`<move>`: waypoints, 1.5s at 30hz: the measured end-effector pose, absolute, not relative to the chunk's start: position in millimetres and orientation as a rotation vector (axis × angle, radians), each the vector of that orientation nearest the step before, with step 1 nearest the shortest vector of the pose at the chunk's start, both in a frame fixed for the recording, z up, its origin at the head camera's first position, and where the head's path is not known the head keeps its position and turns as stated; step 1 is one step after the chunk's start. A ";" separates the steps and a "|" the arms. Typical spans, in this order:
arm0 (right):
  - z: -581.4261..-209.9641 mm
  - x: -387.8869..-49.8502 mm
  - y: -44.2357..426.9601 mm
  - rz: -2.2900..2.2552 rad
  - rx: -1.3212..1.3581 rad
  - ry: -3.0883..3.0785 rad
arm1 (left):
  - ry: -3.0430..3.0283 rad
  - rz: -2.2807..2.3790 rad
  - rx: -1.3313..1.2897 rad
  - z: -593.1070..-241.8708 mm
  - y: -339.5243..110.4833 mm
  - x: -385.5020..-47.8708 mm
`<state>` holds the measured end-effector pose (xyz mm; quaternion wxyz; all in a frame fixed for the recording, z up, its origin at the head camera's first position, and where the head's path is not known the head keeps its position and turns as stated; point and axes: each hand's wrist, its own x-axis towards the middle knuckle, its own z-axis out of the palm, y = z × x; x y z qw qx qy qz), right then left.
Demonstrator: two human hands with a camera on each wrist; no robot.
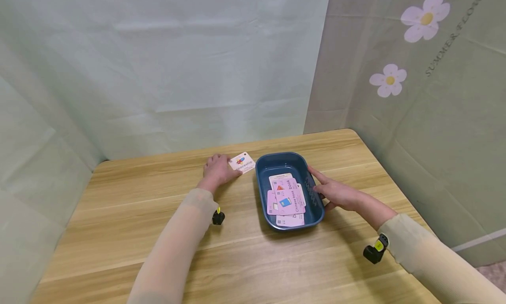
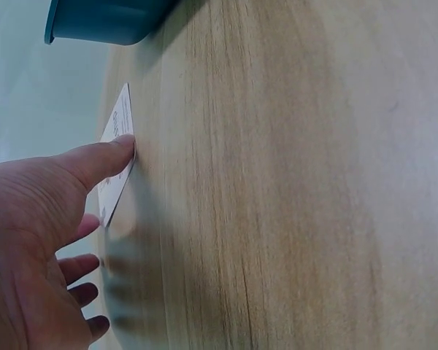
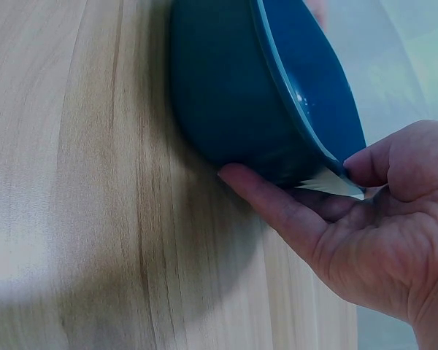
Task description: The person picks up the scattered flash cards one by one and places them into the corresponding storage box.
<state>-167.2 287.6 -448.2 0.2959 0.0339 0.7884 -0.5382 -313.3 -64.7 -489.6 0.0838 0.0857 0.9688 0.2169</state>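
At the far part of the table, my left hand [image 1: 218, 168] holds a white card [image 1: 242, 162] printed "spaceship" with a colourful rocket picture. In the left wrist view the thumb [image 2: 113, 157] lies at one edge of that card and the index finger at another; the other fingers are spread apart. To its right stands a dark blue rectangular bin [image 1: 261, 194] containing several overlapping picture cards [image 1: 290, 201], the top one reading "Chinese book". My right hand [image 1: 340, 194] grips the bin's right side, thumb at the rim and fingers against the outer wall [image 3: 226, 109].
The wood-grain table [image 1: 130, 207] ends at a pale hanging cloth [image 1: 197, 75] behind it. More cloth with printed flowers [image 1: 389, 81] hangs along the right side. A black wrist camera [image 1: 373, 253] sits at the right sleeve, another [image 1: 218, 217] at the left.
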 end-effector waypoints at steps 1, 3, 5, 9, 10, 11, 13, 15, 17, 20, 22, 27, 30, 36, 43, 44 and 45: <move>-448.1 -167.2 287.5 -1.432 0.091 2.096 | 2.895 0.652 0.253 -489.4 -64.6 -313.4; -447.5 -166.9 287.3 -1.432 0.094 2.097 | 2.904 0.658 0.246 -489.4 -64.4 -313.8; -447.0 -166.7 287.6 -1.428 0.086 2.100 | 2.910 0.673 0.236 -489.6 -64.5 -314.2; -446.9 -167.0 287.6 -1.427 0.087 2.099 | 2.915 0.712 0.214 -489.9 -65.7 -314.5; -447.0 -167.0 287.9 -1.425 0.084 2.101 | 2.915 0.724 0.207 -489.8 -66.1 -314.4; -447.0 -167.1 288.0 -1.427 0.090 2.101 | 2.915 0.736 0.200 -489.7 -66.5 -314.2; -447.0 -167.3 288.2 -1.427 0.089 2.101 | 2.911 0.753 0.186 -489.7 -67.1 -314.5; -447.0 -167.3 288.5 -1.427 0.079 2.103 | 2.907 0.772 0.173 -489.5 -67.8 -314.9; -447.1 -167.3 288.6 -1.426 0.074 2.105 | 2.903 0.785 0.164 -488.7 -68.4 -314.7; -447.6 -167.7 288.8 -1.422 0.075 2.110 | 2.898 0.812 0.144 -487.9 -68.8 -314.6; -447.7 -167.9 288.8 -1.416 0.077 2.114 | 2.899 0.827 0.130 -487.8 -68.8 -314.4; -446.8 -167.5 287.9 -1.406 0.079 2.123 | 2.896 0.861 0.094 -487.9 -69.8 -315.1; -446.5 -167.2 287.6 -1.405 0.082 2.125 | 2.881 0.876 0.087 -487.6 -71.3 -315.9; -445.1 -166.3 286.9 -1.407 0.082 2.126 | 2.869 0.848 0.143 -486.9 -74.4 -317.4; -445.9 -166.9 287.2 -1.411 0.095 2.121 | 2.876 0.838 0.177 -487.9 -77.5 -318.9; -446.1 -167.0 287.3 -1.408 0.089 2.122 | 2.875 0.835 0.175 -487.8 -78.3 -319.3; -446.1 -166.9 287.3 -1.408 0.092 2.121 | 2.871 0.831 0.174 -487.6 -79.1 -319.6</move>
